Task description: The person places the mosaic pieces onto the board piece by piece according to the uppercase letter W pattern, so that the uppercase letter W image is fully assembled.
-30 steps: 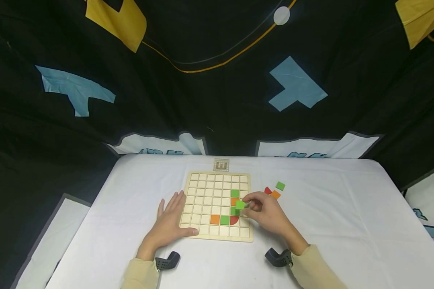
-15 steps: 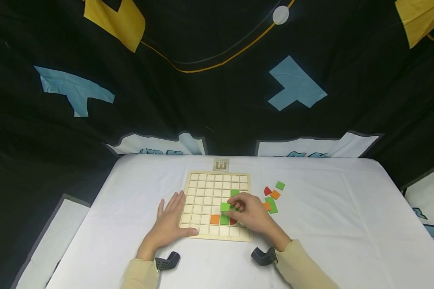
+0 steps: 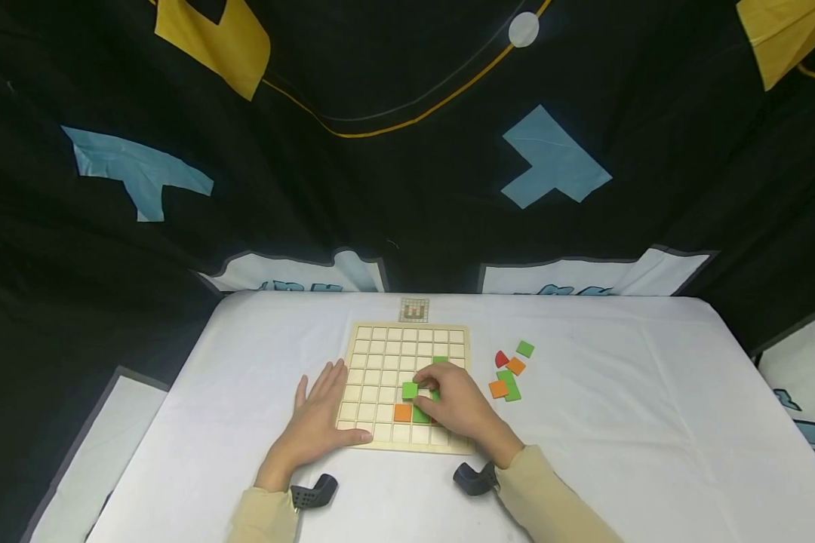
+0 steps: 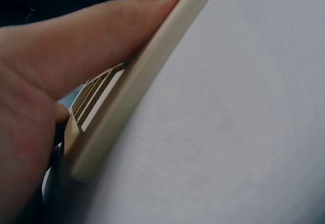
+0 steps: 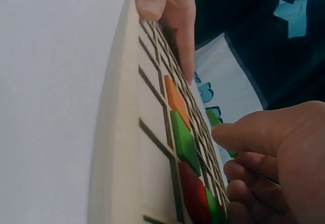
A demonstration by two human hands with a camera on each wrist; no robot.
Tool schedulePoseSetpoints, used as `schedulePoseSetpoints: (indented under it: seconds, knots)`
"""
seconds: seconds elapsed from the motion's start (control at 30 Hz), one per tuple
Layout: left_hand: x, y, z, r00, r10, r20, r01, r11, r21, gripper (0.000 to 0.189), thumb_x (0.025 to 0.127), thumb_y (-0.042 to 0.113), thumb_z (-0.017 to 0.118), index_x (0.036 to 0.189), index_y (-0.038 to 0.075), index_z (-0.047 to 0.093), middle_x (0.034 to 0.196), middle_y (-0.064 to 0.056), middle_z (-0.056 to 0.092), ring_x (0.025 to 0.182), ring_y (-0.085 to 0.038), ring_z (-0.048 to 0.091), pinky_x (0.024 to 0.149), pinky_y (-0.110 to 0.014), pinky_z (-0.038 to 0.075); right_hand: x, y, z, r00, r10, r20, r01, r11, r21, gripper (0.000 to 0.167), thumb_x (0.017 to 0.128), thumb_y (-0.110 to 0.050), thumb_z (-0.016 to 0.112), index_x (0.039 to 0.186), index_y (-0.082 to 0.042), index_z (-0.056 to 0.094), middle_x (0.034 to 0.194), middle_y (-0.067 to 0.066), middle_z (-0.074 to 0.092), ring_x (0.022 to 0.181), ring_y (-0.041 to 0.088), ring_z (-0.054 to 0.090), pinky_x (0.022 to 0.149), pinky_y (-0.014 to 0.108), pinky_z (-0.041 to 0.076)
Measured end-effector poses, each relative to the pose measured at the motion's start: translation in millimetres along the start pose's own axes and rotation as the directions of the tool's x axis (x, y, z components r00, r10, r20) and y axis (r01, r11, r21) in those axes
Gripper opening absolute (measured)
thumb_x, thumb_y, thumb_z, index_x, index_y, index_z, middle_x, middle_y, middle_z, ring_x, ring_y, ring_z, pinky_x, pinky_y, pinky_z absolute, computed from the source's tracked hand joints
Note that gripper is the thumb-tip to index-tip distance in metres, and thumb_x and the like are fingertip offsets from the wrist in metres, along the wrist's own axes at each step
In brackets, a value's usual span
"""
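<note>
Hands first, in the head view: your left hand [image 3: 315, 417] lies spread on the board [image 3: 376, 347]; your right hand [image 3: 455, 396] pinches one green tile [image 3: 410, 391] and has shifted left, bringing the placing work nearer your left hand. Right of your right hand lie one red piece [image 3: 502, 360], two orange tiles [image 3: 515, 366], one green square [image 3: 525, 349] and a green patch [image 3: 512, 388], perhaps two pieces.

Left wrist view: your thumb [image 4: 101, 36] rests over the rim [image 4: 132, 97].

Right wrist view: between your hands, the board carries one orange square [image 5: 176, 102], one red quarter [image 5: 194, 191] and at least two green blocks [image 5: 186, 142].
</note>
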State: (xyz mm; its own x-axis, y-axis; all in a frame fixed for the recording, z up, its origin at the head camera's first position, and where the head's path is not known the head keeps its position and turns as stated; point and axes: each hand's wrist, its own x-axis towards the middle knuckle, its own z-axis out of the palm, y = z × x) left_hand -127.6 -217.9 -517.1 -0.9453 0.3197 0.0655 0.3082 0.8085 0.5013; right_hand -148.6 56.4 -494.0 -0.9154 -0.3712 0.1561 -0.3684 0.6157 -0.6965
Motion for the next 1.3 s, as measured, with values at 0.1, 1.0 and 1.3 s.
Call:
schedulePoseSetpoints:
  seconds: [0.1,1.0,1.3]
  knots:
    - [-0.3,0.0,-0.3,1.0,-0.001,0.001,0.001,1.0,-0.001,0.128,0.068,0.069,0.078,0.157,-0.005,0.023,0.165,-0.021,0.019,0.152,-0.04,0.012,0.116,-0.066,-0.006,2.0,-0.5,2.5,1.0,-0.005,-0.004,0.005,1.0,-0.025,0.023,0.086,-0.02,0.079,0.107,-0.012,0.073,0.101,-0.004,0.068,0.087,0.013,0.058,0.078,0.031,0.051]
    - [-0.5,-0.5,0.6,1.0,-0.002,0.012,0.002,1.0,0.007,0.127,0.07,0.07,0.077,0.156,-0.006,0.022,0.165,-0.019,0.018,0.152,-0.039,0.012,0.116,-0.065,-0.006,8.1,-7.4,8.8,0.999,-0.017,0.044,0.024,0.986,-0.165,0.022,0.084,-0.022,0.081,0.101,-0.009,0.076,0.105,-0.001,0.067,0.105,0.016,0.059,0.092,0.033,0.052]
    - [-0.1,1.8,-0.2,1.0,-0.007,0.015,0.007,1.0,0.007,0.127,0.071,0.07,0.076,0.156,-0.006,0.022,0.165,-0.02,0.018,0.152,-0.04,0.012,0.116,-0.066,-0.006,7.3,-2.9,8.9,0.998,-0.042,0.036,0.047,0.983,-0.175,0.021,0.085,-0.023,0.08,0.101,-0.011,0.076,0.103,-0.002,0.067,0.103,0.015,0.059,0.092,0.034,0.052]
